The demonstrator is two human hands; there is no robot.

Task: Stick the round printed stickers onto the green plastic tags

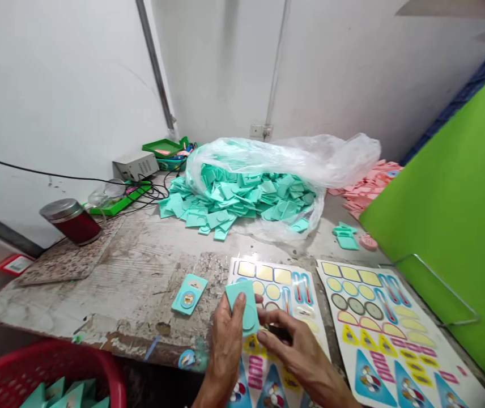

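My left hand holds a small teal plastic tile upright, thumb pressed on its face. My right hand is beside it, fingers pinched near the tile's lower right edge; what they pinch is too small to see. Both hands hover over a sticker sheet of yellow, grey and red shapes. A second sticker sheet lies to the right. One teal tile with a round sticker lies on the worn table left of the hands. A heap of teal tiles spills from a clear plastic bag behind.
A red basket with teal tiles sits at the lower left. A red tin lies on a stone slab at left. Pink pieces pile at the back right beside a green board. Cables and a grey box lie by the wall.
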